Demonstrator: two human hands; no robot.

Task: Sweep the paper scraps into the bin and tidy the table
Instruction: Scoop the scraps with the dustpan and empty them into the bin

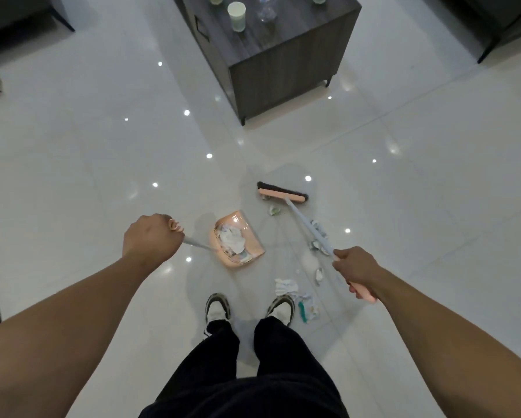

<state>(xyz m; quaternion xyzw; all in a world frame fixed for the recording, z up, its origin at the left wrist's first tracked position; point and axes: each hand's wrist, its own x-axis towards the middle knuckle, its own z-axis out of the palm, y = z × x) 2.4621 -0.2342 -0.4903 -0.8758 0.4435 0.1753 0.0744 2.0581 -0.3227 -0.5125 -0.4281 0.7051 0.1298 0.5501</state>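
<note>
Your right hand (354, 268) grips the broom (283, 194) and your left hand (152, 236) grips the dustpan (238, 239) handle, so you are mid-sweep; next, pull the paper scraps (318, 236) by your shoes (218, 307) into the pan.

A pink dustpan (238, 240) sits on the white floor, holding a heap of crumpled white paper (231, 239). To its right lies the pink broom head (282, 192) with dark bristles, its pale handle (309, 226) slanting back. Loose paper scraps (318, 236) lie along the handle, and more scraps (287, 286) beside the right shoe.
</note>
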